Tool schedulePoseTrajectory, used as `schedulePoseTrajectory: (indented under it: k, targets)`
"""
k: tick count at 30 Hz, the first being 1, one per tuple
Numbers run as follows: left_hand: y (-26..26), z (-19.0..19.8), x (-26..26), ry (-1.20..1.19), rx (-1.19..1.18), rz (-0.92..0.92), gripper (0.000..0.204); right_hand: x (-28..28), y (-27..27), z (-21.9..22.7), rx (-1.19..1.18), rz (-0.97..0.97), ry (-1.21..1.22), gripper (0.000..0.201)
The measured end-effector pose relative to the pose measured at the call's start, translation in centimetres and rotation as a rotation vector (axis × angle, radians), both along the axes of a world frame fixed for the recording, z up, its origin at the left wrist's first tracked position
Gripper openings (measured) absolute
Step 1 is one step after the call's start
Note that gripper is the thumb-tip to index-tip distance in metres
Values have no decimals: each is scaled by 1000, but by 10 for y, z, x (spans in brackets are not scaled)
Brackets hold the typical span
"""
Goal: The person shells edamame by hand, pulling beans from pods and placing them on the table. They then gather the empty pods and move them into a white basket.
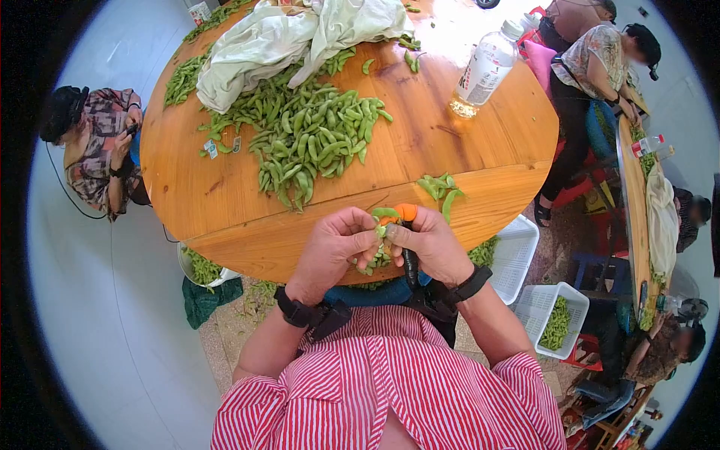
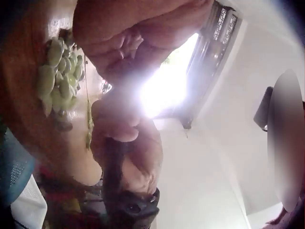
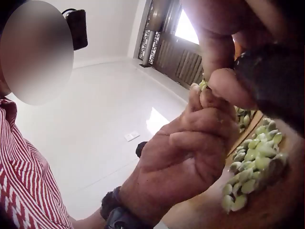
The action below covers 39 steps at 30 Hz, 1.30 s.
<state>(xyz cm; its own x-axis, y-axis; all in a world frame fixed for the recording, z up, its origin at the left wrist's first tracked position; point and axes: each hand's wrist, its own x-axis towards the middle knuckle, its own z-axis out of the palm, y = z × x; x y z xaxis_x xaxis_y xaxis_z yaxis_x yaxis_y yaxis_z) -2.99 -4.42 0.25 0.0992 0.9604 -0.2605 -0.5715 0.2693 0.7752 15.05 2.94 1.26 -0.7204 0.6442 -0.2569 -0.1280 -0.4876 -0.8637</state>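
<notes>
My left hand pinches a green soybean pod between thumb and fingers, over the table's near edge. Beside it, almost touching, my right hand grips an orange-and-black handled tool; its kind cannot be made out. The right thumb comes right up to the pod. Below the hands lies a small heap of shelled green beans, partly hidden by them in the head view. In the left wrist view the hands are blurred by glare, with the bean heap at the left.
A big pile of pods covers the middle of the round wooden table, under a pale cloth sack. A bottle stands at the right, near a few pods. White baskets stand below right. Other people sit around.
</notes>
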Motion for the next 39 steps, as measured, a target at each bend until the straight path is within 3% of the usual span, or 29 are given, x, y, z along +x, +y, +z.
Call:
schedulePoseTrajectory:
  k: [1,3,6,8,12,17,20,27,29,34,36,37,39]
  targets:
    - [0,2,1,0,0,0,14,-1,0,0,-3,-10,-4,10]
    - [-1,10,6,277,-21,30,12,-1,0,0,-6,-21,-8,11]
    - [-4,6,13,365,35,124,12,-1,0,0,138,-36,-145,13]
    - [-3,1,10,311,4,115,12,-3,-5,-3,314,-107,-267,15]
    - [-3,-5,9,206,-55,129,15,-6,-10,3,441,-119,-414,16]
    - [-2,-6,16,232,-58,182,18,-10,-14,9,981,-192,-568,17]
    - [-2,-5,16,273,-64,189,19,-12,-16,5,1080,-187,-642,16]
    - [-5,-7,15,308,-61,145,23,-10,-15,3,924,-143,-548,17]
    - [-6,-7,14,346,-48,143,24,-7,-12,0,624,-96,-480,18]
    - [-7,0,16,479,-5,155,22,-2,-5,-12,577,-132,-466,21]
    - [-7,0,16,1018,229,234,22,0,-3,-13,573,-146,-473,22]
    - [-7,0,15,1018,230,235,22,2,-1,-16,563,-167,-439,23]
    - [-7,0,13,1321,386,230,20,6,4,-15,555,-186,-402,24]
